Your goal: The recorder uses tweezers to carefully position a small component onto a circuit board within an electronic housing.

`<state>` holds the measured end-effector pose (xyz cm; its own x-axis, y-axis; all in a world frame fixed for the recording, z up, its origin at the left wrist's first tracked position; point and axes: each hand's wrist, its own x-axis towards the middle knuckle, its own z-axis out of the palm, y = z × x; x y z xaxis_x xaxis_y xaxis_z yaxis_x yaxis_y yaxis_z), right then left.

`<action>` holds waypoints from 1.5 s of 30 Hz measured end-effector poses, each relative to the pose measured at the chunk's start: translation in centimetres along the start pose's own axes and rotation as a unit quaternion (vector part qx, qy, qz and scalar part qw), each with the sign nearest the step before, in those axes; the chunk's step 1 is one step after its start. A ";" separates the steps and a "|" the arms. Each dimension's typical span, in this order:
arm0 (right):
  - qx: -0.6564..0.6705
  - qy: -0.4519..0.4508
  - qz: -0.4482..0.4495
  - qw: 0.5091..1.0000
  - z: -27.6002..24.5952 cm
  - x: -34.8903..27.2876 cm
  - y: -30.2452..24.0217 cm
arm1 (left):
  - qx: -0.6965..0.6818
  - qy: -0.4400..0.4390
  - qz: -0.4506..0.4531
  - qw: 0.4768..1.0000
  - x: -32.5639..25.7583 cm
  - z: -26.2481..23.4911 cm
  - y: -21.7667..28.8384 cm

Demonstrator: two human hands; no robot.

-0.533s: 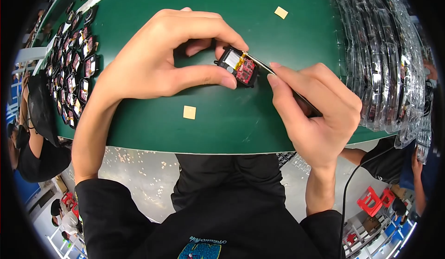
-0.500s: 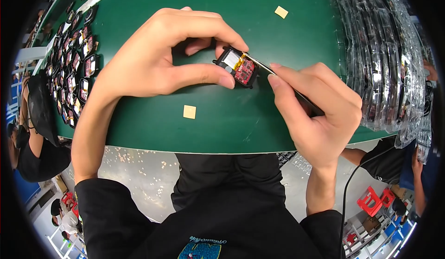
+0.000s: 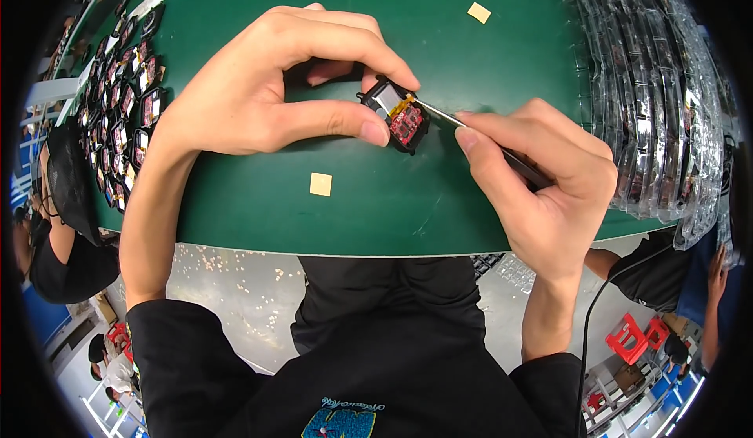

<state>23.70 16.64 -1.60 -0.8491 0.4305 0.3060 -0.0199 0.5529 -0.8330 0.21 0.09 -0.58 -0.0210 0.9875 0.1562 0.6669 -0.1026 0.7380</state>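
An opened smartwatch case [image 3: 407, 125] is held by its edges between the thumb and fingers of my left hand [image 3: 294, 85]. Inside its black shell show a red circuit board, a silver battery and yellow tape. My right hand [image 3: 541, 179] is closed on slim metal tweezers [image 3: 439, 113], whose tip meets the upper right edge of the case by the yellow tape. Whether the tip pinches anything is too small to tell. A small cream square [image 3: 321, 184] lies on the green tabletop [image 3: 259, 210] nearer to me, and a second cream square [image 3: 479, 12] lies farther off.
Many similar open watch cases [image 3: 125, 101] crowd the table's left side. Stacked clear plastic trays [image 3: 651, 93] line the right side. A black cable [image 3: 585, 336] runs down by my right arm. Other people sit at both sides, and red stools [image 3: 625, 339] stand at lower right.
The watch case has shifted slightly left and tilted a little in my left hand. The tweezers stay at its upper right edge, and my right hand has moved slightly.
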 end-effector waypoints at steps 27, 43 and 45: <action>-0.014 -0.009 -0.001 1.000 0.1 0.2 -0.2 | 0.009 -0.001 -0.004 1.000 0.1 0.1 0.4; 0.015 -0.024 0.024 0.999 -0.3 0.1 -0.1 | 0.007 -0.004 -0.005 1.000 0.0 -0.1 0.2; 0.012 -0.029 0.022 0.999 -0.3 0.1 -0.2 | 0.009 -0.005 -0.004 1.000 0.0 0.1 0.1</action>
<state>23.77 16.83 -1.27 -0.8787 0.4117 0.2418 0.0065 0.5167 -0.8562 0.34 0.13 -0.53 -0.0191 0.9896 0.1428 0.6803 -0.0918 0.7272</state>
